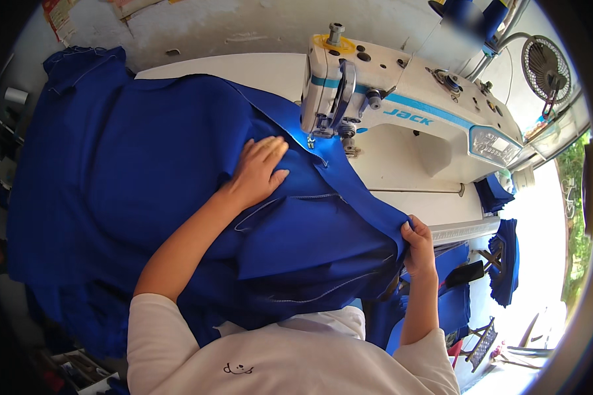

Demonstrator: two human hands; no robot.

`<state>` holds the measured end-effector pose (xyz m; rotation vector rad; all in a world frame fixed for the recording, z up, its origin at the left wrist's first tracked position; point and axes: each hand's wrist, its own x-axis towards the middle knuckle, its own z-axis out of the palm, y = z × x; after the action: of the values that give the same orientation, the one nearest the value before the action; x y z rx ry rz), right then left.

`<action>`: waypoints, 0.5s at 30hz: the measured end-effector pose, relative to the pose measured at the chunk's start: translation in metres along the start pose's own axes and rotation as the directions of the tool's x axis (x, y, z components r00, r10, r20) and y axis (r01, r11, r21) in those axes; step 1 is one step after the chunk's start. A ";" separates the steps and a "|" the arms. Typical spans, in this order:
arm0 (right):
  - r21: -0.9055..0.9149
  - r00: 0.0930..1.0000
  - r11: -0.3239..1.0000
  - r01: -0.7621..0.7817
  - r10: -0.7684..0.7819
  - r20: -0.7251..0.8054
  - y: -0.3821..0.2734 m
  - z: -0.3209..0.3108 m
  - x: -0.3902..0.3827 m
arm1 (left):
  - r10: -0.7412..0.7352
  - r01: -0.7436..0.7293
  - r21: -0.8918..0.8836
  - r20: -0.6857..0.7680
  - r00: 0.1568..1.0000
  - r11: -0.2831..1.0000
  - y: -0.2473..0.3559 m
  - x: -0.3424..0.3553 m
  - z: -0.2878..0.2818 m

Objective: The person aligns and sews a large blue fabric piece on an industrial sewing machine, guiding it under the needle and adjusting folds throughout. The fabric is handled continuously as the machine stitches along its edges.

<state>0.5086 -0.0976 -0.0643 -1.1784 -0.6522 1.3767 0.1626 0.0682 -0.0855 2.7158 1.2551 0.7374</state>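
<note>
The cloth (pixel 165 151) is spread over the table (pixel 204 64), with its stitched edge (pixel 283 128) laid just beside the needle area of the machine (pixel 402 112). By the left hand (pixel 260 170), open with the fingers nearly together, the cloth is pressed from above; by the right hand (pixel 416 243), closed, its near right border is gripped between thumb and fingers.

For good work, the layers are best smoothed flat by the left palm, with the fingertips kept clear of the needle. The border should be held lightly taut, not pulled, or the line may be bent. The loose folds between the hands are best eased out so that none is caught. Whether the foot is lowered cannot be told.
</note>
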 end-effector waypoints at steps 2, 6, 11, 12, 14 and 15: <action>-0.046 0.999 0.998 -0.036 0.036 0.003 -0.004 0.000 0.000 | 0.225 -0.224 -0.020 0.038 0.974 0.974 0.012 0.005 -0.016; -0.882 0.988 0.472 0.023 -0.145 -0.052 -0.031 0.029 -0.005 | 0.476 -0.470 -0.082 0.113 0.872 0.879 0.012 0.009 -0.017; -0.793 0.839 0.371 0.482 -0.455 0.297 -0.035 0.107 0.017 | 0.402 -0.412 -0.026 0.279 0.872 0.911 0.029 0.017 -0.030; -0.755 0.847 0.432 0.493 -0.438 0.302 -0.024 0.118 0.031 | 0.364 -0.382 -0.006 0.319 0.875 0.924 0.035 0.018 -0.035; -0.821 0.854 0.358 0.445 -0.447 0.268 0.002 0.127 0.051 | 0.342 -0.362 -0.012 0.359 0.868 0.932 0.042 0.023 -0.036; -0.847 0.862 0.337 0.410 -0.447 0.240 0.013 0.132 0.058 | 0.323 -0.346 -0.007 0.378 0.868 0.938 0.043 0.025 -0.037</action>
<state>0.3925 -0.0126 -0.0462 -1.6460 -1.6678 0.4587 0.1899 0.0527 -0.0318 2.9690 0.7434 0.1720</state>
